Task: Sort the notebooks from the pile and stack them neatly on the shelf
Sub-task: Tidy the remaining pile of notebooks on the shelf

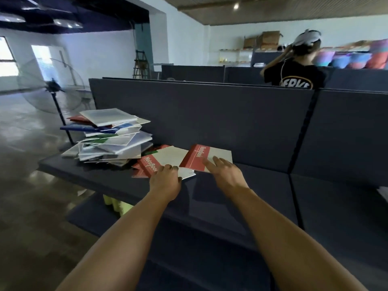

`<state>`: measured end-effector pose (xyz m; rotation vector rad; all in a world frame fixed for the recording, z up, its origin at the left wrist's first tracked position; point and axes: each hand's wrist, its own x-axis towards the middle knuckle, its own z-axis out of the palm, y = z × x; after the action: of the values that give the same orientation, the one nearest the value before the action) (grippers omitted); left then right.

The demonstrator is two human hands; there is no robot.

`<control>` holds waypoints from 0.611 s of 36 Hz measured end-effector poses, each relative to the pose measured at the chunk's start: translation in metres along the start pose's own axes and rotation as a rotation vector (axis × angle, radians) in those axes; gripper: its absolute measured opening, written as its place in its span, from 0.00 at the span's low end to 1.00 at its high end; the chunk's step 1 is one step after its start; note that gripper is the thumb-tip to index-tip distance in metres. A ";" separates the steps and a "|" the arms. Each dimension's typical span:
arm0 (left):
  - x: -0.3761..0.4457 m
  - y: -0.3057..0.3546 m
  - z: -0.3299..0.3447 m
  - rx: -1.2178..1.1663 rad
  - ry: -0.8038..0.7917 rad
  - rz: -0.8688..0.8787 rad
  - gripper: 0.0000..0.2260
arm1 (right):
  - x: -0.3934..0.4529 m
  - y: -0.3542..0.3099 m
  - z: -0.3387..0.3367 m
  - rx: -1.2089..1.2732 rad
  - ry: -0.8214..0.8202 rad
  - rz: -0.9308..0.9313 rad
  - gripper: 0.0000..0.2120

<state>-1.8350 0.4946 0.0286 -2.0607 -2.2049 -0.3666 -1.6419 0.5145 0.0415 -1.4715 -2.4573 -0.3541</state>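
On the dark shelf (273, 185) beside the pile (109, 137), our left hand (165, 179) pinches one red notebook (168, 162); our right hand (224, 171) lies spread on another (206, 157).

Your left fingertips (175, 168) curl onto the near notebook (168, 162), so you cannot tell whether they grip its edge or only press it. That notebook hides most of the red ones (137, 168) beneath it, and a green cover (151, 153) shows only as a sliver. The lower books in the pile (109, 139) are buried; you cannot count them. Your right hand (225, 173) covers the near corner of the second notebook (206, 157). Yellow objects (117, 204) under the shelf (94, 175) are mostly hidden and cannot be identified. The person (296, 70) behind the partition is blurred and cut off below the chest. A white object (383, 193) is cut by the right edge.
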 end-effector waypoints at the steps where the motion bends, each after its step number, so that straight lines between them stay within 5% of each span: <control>1: -0.002 0.006 0.000 -0.008 0.001 0.024 0.17 | -0.008 0.003 -0.003 -0.010 0.001 0.021 0.32; 22: -0.081 0.217 -0.001 -0.161 -0.062 0.547 0.18 | -0.251 0.104 -0.092 -0.256 0.007 0.427 0.33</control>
<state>-1.6135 0.4277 0.0336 -2.6689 -1.5782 -0.4338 -1.4273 0.3246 0.0511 -2.0373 -2.0711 -0.5941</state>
